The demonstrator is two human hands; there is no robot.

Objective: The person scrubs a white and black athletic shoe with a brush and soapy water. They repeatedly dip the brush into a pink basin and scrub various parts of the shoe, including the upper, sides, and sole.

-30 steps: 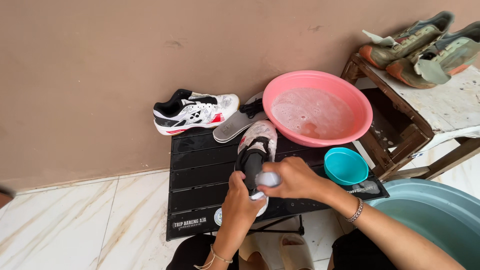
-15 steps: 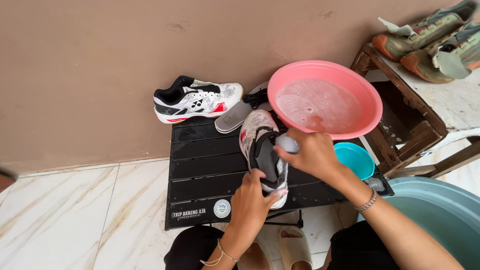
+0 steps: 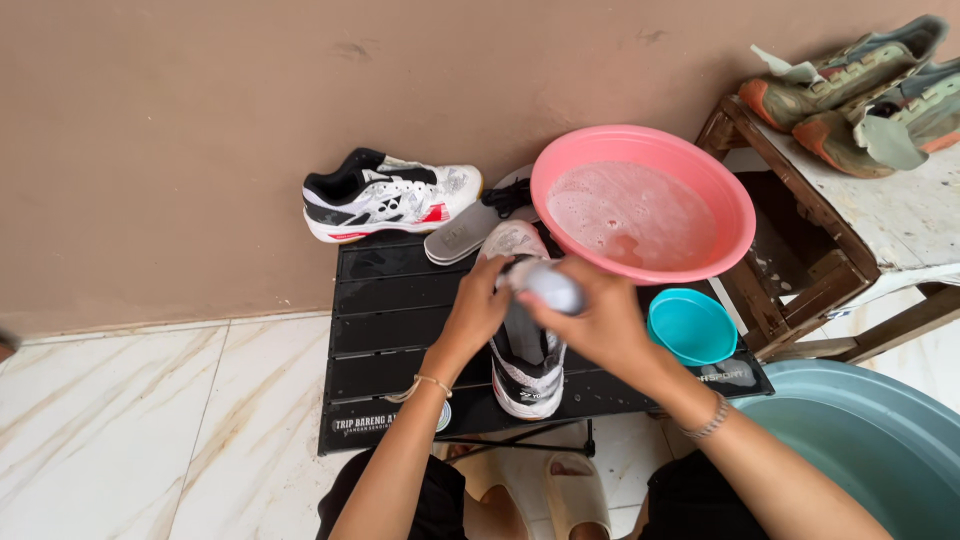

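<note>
A white, black and red sports shoe [image 3: 528, 368] lies lengthwise on a low black slatted table [image 3: 400, 330]. My left hand [image 3: 478, 307] grips the shoe's side near its opening. My right hand [image 3: 590, 318] is closed round a pale brush handle [image 3: 548, 284] held over the shoe's top. The brush head is hidden behind my fingers and the shoe.
The matching shoe [image 3: 385, 195] and grey insoles [image 3: 470, 232] rest at the table's far edge by the wall. A pink basin of soapy water [image 3: 640, 205], a small teal bowl [image 3: 692, 326], a large teal tub [image 3: 860, 450] and a wooden stool with muddy shoes [image 3: 860, 90] stand at the right.
Both hands have moved up the shoe from its heel toward its toe end, my right hand carrying the brush nearer the pink basin. The shoe has shifted slightly on the table.
</note>
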